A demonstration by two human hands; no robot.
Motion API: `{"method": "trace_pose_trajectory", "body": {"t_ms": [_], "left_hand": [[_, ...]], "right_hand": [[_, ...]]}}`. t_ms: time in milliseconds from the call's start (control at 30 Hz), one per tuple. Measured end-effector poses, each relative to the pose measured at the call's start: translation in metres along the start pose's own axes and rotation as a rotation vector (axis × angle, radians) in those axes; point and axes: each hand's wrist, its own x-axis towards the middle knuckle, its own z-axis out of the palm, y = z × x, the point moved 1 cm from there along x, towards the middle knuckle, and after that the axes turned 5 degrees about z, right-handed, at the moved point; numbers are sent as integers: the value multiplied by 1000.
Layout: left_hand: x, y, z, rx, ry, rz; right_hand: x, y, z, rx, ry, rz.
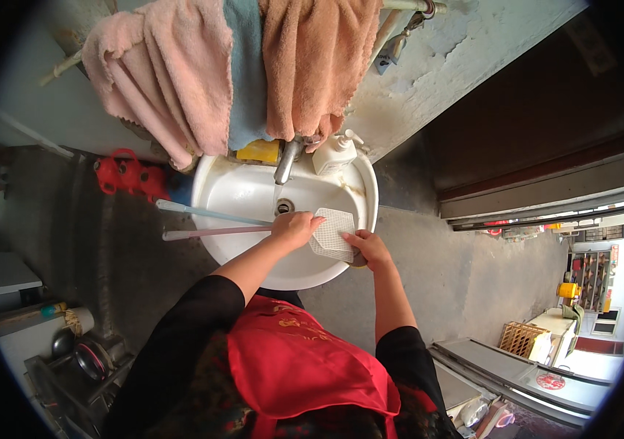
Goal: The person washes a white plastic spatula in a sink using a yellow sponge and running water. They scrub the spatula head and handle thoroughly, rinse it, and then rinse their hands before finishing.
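Note:
My left hand (294,229) grips two fly swatters by the necks, over the white washbasin (229,257). One has a pale blue handle (213,211) and the other a pink handle (219,233); both point left past the rim. Their white mesh heads (332,229) overlap, one partly over the other. With its thumb on the mesh, my right hand (369,249) pinches the heads' right edge. Something brownish shows under its fingers by the rim, too hidden to name. A thin stream of water falls from the metal faucet (288,162) near the drain (284,206).
A white pump bottle (335,156) and a yellow block (258,151) stand behind the basin. Pink (180,71), blue-grey and brown (312,66) towels hang above. Red plastic containers (125,173) lie left; metal pans (92,356) sit lower left.

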Motion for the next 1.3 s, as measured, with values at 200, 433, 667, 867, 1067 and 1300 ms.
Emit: {"method": "trace_pose_trajectory", "body": {"t_ms": [200, 433, 667, 867, 1067, 1300], "left_hand": [[3, 15, 12, -5, 7, 155], [-9, -31, 4, 103, 29, 126], [-18, -81, -1, 276, 124, 38], [-22, -91, 14, 306, 139, -87], [3, 4, 34, 33, -40, -19], [30, 35, 41, -1, 37, 195]], "right_hand": [[-17, 3, -31, 334, -170, -28], [-24, 2, -91, 174, 29, -144], [-24, 7, -147, 112, 149, -225], [-43, -9, -143, 64, 104, -197], [-45, -20, -115, 8, 19, -227], [-39, -44, -102, -143, 16, -286]]}}
